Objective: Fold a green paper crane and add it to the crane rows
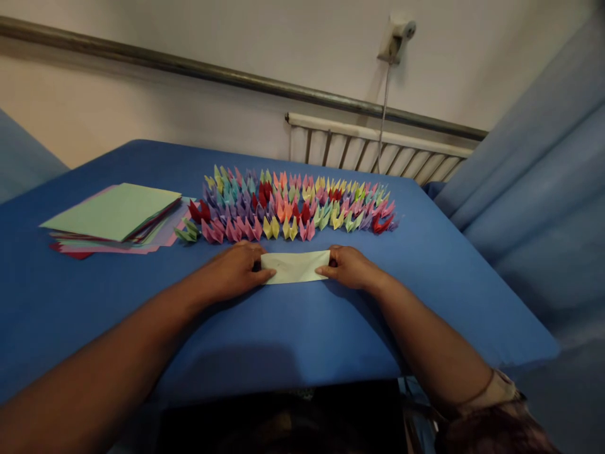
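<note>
Head view: a pale green strip of paper is held level over the blue bench, just in front of rows of coloured paper birds. Its left end is gripped between the fingers of the left hand, and its right end is pinched likewise by the right hand. Farther left, an uneven stack of coloured sheets is seen, topped by a light green one. Behind the bench, a rail is seen along the wall.
</note>
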`<state>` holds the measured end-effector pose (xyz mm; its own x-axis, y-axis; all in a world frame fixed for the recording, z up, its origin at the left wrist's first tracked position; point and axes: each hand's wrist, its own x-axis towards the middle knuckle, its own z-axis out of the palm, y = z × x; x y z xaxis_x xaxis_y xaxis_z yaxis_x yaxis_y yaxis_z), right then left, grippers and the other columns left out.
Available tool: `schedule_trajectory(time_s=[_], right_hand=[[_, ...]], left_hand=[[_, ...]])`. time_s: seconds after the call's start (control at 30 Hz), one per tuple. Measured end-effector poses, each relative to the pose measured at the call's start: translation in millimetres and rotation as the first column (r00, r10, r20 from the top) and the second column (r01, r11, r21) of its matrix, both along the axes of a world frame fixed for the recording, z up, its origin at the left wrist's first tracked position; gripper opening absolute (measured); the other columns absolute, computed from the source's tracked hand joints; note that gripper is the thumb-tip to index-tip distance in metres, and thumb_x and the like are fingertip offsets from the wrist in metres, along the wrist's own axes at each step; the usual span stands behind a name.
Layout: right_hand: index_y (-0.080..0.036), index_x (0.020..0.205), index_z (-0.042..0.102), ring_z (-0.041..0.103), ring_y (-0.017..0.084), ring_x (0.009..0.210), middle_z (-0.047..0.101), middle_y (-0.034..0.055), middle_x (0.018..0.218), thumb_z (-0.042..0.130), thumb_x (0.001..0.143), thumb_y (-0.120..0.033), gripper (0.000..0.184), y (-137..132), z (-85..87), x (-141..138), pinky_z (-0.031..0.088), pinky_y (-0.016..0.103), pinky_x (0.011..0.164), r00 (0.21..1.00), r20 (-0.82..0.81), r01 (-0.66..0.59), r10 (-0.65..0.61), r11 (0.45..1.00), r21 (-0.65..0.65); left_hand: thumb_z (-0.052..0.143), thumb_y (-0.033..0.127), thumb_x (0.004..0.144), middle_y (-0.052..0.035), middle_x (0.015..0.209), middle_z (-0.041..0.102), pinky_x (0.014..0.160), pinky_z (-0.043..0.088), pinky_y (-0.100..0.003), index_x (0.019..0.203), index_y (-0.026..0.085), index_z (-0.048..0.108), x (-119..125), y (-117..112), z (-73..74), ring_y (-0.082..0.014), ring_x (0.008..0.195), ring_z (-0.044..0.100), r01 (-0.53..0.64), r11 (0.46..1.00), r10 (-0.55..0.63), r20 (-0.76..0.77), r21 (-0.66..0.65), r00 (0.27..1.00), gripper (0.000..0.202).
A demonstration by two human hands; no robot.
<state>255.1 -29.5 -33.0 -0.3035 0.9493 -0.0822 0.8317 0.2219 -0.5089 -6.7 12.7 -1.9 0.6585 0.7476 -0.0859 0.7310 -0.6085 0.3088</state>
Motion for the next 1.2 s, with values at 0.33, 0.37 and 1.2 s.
schedule_trajectory(time_s=[0.33, 0.37, 1.2], right_hand=[[-0.01, 0.14, 0.042, 0.04, 0.031, 0.132, 0.045, 0.02, 0.143, 0.064, 0.084, -0.033, 0.065, -16.1, 2.7, -22.7, 0.036, 0.045, 0.106, 0.965, 0.103, 0.204, -0.243, 0.934, 0.294], [-0.01, 0.145, 0.036, 0.032, 0.032, 0.139, 0.036, 0.02, 0.15, 0.059, 0.087, -0.032, 0.066, -20.0, 2.1, -28.7, 0.031, 0.048, 0.11, 0.967, 0.101, 0.191, -0.232, 0.931, 0.312], [-0.001, 0.15, 0.028, 0.016, 0.036, 0.148, 0.023, 0.0216, 0.159, 0.031, 0.098, -0.053, 0.074, -30.4, -22.0, -49.7, 0.02, 0.052, 0.115, 0.949, 0.266, 0.126, -0.167, 0.978, 0.167]], left_hand=[[0.05, 0.03, 0.086, -0.0151, 0.158, 0.028, 0.118, 0.024, -0.047, 0.151, 0.013, 0.025, 2.9, -19.1, -6.6, -0.0296, 0.147, 0.022, 0.023, 0.963, -0.022, -0.005, 0.27, 1.0, 0.071], [0.045, 0.031, 0.091, -0.0143, 0.159, 0.027, 0.119, 0.021, -0.047, 0.152, 0.014, 0.023, 5.1, -23.7, -8.9, -0.0282, 0.149, 0.018, 0.092, 0.964, -0.095, 0.001, 0.25, 0.995, 0.067], [0.036, 0.084, 0.078, -0.0283, 0.157, 0.018, 0.117, 0.011, -0.055, 0.15, 0.003, 0.028, 16.7, -49.6, -31.9, -0.0419, 0.148, 0.011, 0.195, 0.98, -0.186, -0.158, 0.046, 0.97, 0.109]])
